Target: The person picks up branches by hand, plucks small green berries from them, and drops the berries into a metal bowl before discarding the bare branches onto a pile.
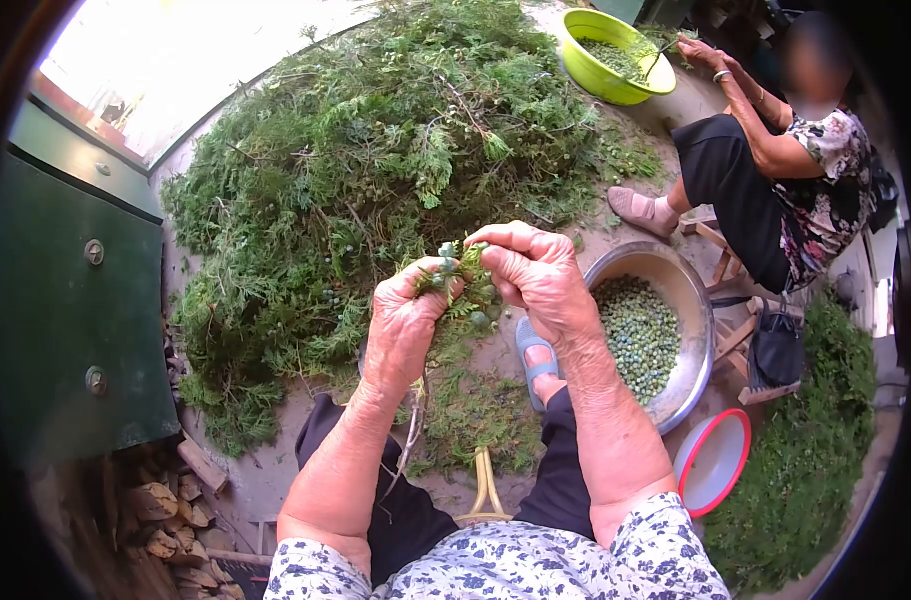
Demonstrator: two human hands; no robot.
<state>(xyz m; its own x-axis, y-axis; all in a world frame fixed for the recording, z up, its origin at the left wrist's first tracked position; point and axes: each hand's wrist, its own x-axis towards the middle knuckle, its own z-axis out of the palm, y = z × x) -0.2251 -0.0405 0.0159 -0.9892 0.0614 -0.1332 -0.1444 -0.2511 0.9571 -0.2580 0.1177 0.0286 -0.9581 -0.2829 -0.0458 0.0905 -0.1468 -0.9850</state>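
My left hand grips a green conifer sprig with small blue-green cones. My right hand pinches the top of the same sprig, fingers closed on its tip. Both hands are raised over my knees, in front of a large heap of cut green branches. Just right of my right hand stands a metal basin holding several small green cones.
Another person sits at the upper right, one hand reaching to a lime-green bowl of cones. A red-rimmed white bowl lies at my right. More greenery is piled far right. A green metal door and firewood are at left.
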